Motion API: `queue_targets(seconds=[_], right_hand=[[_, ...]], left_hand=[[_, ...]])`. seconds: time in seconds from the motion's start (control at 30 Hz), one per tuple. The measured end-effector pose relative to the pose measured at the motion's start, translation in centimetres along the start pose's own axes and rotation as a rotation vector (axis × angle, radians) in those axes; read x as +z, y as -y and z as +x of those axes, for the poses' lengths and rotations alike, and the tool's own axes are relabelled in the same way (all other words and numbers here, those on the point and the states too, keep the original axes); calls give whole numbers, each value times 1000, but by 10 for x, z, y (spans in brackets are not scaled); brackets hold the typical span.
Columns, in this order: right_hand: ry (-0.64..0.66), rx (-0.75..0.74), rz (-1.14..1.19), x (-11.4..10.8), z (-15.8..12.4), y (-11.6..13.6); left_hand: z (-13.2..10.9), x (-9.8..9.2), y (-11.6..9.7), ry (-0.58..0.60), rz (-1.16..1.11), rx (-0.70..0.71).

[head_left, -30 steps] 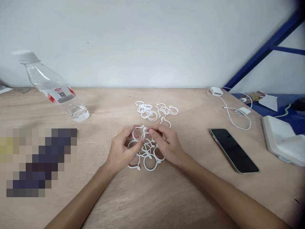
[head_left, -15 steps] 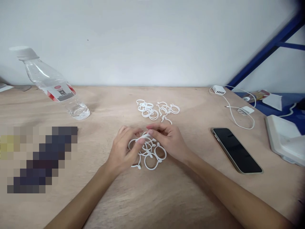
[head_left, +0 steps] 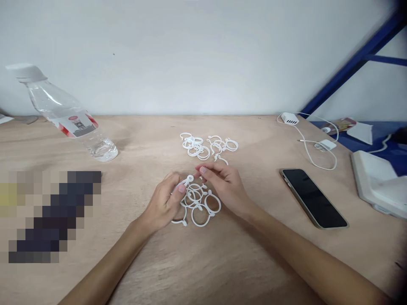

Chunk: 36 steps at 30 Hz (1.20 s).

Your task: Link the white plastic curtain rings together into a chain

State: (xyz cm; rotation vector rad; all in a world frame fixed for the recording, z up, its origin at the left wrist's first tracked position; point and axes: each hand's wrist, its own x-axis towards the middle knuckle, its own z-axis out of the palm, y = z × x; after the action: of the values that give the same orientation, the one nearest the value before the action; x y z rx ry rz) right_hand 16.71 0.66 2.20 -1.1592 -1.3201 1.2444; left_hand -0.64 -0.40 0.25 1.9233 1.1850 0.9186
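Observation:
My left hand (head_left: 163, 203) and my right hand (head_left: 225, 186) meet at the middle of a wooden table (head_left: 203, 262). The left thumb and forefinger pinch a white plastic ring (head_left: 187, 181). Just beside that ring the right hand's fingertips are pressed together, and I cannot make out whether they hold it. Between and under the hands lies a cluster of linked white rings (head_left: 200, 207). A second, loose pile of white rings (head_left: 206, 146) lies a little farther back on the table.
A clear water bottle (head_left: 68, 118) stands tilted at the back left. A black phone (head_left: 313, 198) lies face up at the right. A white charger and cable (head_left: 308, 140) lie behind it. A white flat object (head_left: 378, 182) sits at the right edge, near a blue frame (head_left: 349, 63).
The ring held up between both hands has come down onto the cluster. The hands have drawn slightly closer to the table and to me.

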Motion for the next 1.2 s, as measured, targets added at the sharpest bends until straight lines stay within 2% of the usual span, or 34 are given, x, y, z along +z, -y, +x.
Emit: queue_targets(seconds=[0.2, 0.33, 0.43, 0.5, 0.57, 0.63, 0.7, 0.77, 0.9, 1.07, 1.2], right_hand=[[174, 52, 36, 4, -3, -2], [165, 96, 56, 7, -5, -3], [205, 104, -4, 1, 0, -2], [139, 7, -184, -11, 8, -4], [-54, -135, -480, -29, 18, -9], [-228, -191, -778, -49, 28, -18], [-257, -125, -956, -65, 36, -27], [-229, -92, -1032, -74, 40, -33], [-168, -166, -946, -68, 38, -35], [-52, -137, -515, -38, 26, -25], [-24, -132, -282, -16, 12, -15]], left_hand=[[1, 0, 1, 21, 29, 4], [2, 0, 0, 70, 60, 27], [2, 0, 0, 85, 73, 44], [3, 0, 1, 71, 88, 60], [3, 0, 1, 51, 121, 81], [3, 1, 1, 53, 160, 101], [3, 2, 1, 73, 197, 114], [2, 3, 0, 76, 231, 125], [0, 4, -1, 26, 246, 145], [2, 5, 1, -102, 178, 85], [4, 4, 1, -116, 137, 66]])
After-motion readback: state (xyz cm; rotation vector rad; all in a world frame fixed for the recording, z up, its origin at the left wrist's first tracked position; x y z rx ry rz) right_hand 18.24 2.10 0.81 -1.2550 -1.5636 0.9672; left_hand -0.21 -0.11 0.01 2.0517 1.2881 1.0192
